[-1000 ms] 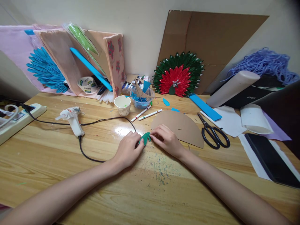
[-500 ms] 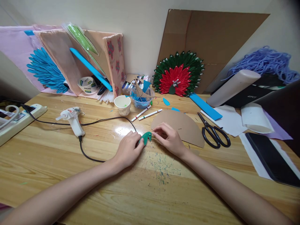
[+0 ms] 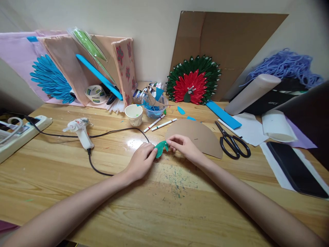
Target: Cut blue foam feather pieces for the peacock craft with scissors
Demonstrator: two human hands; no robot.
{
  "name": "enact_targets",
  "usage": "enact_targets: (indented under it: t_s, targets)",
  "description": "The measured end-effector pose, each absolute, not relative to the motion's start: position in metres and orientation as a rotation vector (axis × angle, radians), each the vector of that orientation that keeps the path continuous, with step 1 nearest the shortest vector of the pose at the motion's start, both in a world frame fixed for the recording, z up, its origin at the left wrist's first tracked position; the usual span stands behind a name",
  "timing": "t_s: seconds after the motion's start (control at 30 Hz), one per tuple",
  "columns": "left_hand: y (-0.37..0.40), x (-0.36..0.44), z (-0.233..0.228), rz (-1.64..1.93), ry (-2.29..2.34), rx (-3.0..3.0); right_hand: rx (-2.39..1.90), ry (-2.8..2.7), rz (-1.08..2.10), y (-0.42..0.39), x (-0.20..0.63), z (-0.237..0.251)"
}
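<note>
Left hand (image 3: 141, 161) and right hand (image 3: 185, 148) pinch a green cutout (image 3: 161, 149) on the wooden table (image 3: 164, 202).

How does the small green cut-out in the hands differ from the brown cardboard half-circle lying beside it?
The small green cut-out is far smaller than the brown cardboard half-circle. The cut-out is teal-green and curved like a leaf; the half-circle is plain brown. The cut-out is pinched between both hands; the half-circle lies flat on the wooden table. Both look like thin craft pieces.

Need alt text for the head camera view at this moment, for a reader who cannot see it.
Both hands pinch a small teal cutout over a wooden table, left hand on its left end, right hand on its right. Behind lie a brown cardboard half-disc, black scissors, a glue gun and a paper cup.
</note>
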State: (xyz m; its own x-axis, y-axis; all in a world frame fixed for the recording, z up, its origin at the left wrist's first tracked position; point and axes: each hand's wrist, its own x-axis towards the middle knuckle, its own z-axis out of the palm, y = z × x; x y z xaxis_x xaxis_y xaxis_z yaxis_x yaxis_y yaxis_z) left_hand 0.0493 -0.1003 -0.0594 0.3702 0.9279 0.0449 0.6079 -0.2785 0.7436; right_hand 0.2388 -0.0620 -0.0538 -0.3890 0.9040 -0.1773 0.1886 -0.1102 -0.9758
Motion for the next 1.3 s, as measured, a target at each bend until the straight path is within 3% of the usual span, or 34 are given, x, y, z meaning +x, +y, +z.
enact_targets:
  t_s: [1.3]
  targets:
    - [-0.102, 0.050, -0.060, 0.613, 1.354, 2.070, -1.224, -1.577, 1.614, -0.058, 0.240, -0.054]
